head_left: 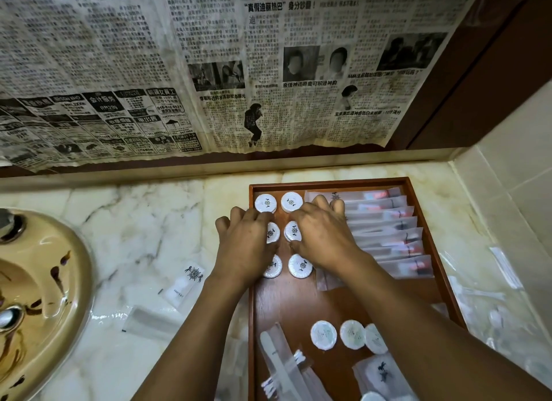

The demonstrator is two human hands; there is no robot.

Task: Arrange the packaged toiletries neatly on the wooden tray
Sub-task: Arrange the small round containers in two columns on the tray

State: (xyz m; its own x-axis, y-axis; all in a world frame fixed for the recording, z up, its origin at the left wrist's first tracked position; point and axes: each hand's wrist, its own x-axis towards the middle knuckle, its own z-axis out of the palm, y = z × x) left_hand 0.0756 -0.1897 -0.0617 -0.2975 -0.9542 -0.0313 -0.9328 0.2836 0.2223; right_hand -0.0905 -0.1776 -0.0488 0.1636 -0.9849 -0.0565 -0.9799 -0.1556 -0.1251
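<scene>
From the head view, at the wooden tray's far end, the left hand is bending close-set fingers over the round soaps, tips hidden. The right hand is spreading fingers across the sachets, thumb touching a soap, apparently squaring rows.

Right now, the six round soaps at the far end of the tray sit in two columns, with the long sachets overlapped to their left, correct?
Not quite. The head view shows the long sachets overlapped to the right of the round soaps, not the left. The six soaps do sit in two columns at the far end of the tray.
</scene>
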